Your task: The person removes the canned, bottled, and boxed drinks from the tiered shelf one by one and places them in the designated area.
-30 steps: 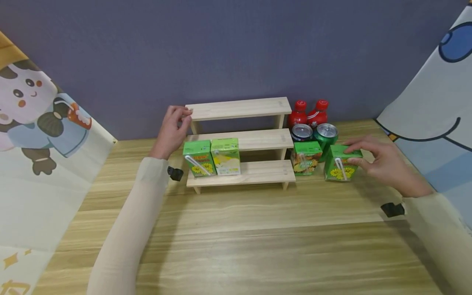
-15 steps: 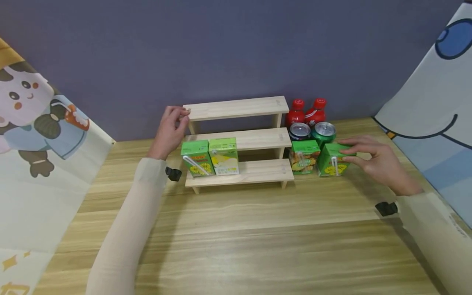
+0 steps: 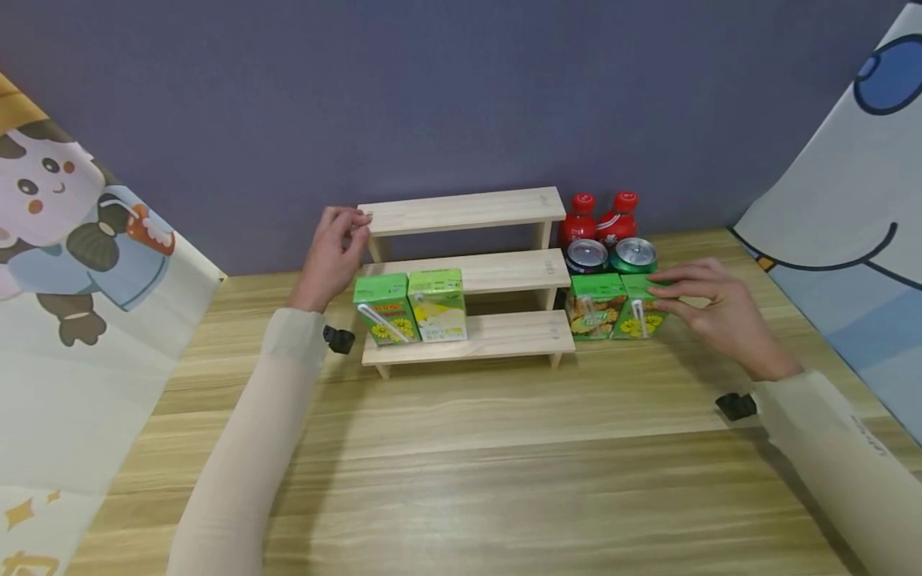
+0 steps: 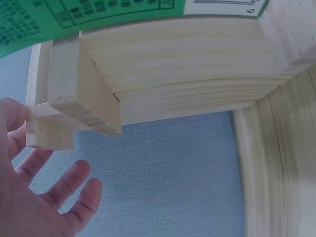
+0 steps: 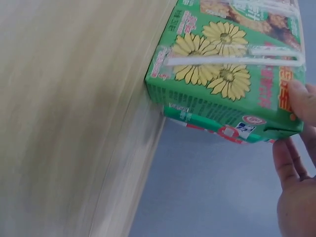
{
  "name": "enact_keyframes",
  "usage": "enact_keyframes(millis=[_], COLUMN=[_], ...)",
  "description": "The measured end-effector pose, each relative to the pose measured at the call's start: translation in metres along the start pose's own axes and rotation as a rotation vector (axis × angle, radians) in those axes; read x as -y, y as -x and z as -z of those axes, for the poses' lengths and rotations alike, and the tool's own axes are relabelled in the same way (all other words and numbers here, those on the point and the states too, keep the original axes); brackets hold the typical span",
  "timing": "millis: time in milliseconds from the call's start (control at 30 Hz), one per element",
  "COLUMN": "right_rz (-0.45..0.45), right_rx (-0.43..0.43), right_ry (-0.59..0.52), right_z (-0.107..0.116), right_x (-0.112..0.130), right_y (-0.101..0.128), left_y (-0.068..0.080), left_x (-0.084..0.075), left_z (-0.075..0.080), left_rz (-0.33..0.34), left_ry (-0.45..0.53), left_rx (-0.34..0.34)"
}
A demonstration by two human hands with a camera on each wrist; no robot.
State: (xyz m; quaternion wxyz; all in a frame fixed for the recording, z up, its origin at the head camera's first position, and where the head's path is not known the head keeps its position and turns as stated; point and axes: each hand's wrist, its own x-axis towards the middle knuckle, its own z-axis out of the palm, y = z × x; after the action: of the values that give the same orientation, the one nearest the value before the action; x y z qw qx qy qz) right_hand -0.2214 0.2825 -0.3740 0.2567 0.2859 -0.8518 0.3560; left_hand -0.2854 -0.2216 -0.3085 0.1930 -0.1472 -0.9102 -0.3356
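Observation:
My left hand [image 3: 333, 260] grips the left end of the top board of a three-tier wooden shelf [image 3: 497, 208]; in the left wrist view its thumb and fingers lie on either side of the board's end [image 4: 49, 136]. On the right, my right hand [image 3: 720, 316] pinches the top of a green drink carton [image 3: 638, 318] with yellow flowers and a straw. That carton stands on the table, right beside another green drink carton [image 3: 594, 308]. The right wrist view has the thumb at the flowered face of the held carton [image 5: 212, 74], fingers behind it.
On the lowest tier's left stand a green carton [image 3: 389, 312] and a yellow-green carton [image 3: 439, 308], side by side. Behind the right-hand cartons are a dark can [image 3: 587, 254], a green can [image 3: 635, 254] and two red bottles [image 3: 579, 224]. A grey-blue wall [image 3: 461, 96] closes the back.
My right hand has slid the flowered carton leftward across the table until it stands against the neighbouring carton. The left hand has kept its hold on the shelf's end.

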Motion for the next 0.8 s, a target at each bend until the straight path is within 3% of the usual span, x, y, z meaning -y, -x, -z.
enact_keyframes(millis=[433,600,800], right_rz=[-0.036,-0.034,-0.011], right_rx=[0.039,0.081,0.064], right_ry=[0.072,0.131,0.115], right_z=[-0.002,0.001,0.006], right_x=[-0.001,0.006,0.024], right_y=[0.0,-0.001,-0.009], left_y=[0.0,0.001,0.0], left_x=[-0.001,-0.001,0.0], left_z=[0.0,0.0,0.0], left_rz=[0.003,0.0,-0.004], left_ry=[0.0,0.003,0.005], left_rx=[-0.003,-0.004,-0.002])
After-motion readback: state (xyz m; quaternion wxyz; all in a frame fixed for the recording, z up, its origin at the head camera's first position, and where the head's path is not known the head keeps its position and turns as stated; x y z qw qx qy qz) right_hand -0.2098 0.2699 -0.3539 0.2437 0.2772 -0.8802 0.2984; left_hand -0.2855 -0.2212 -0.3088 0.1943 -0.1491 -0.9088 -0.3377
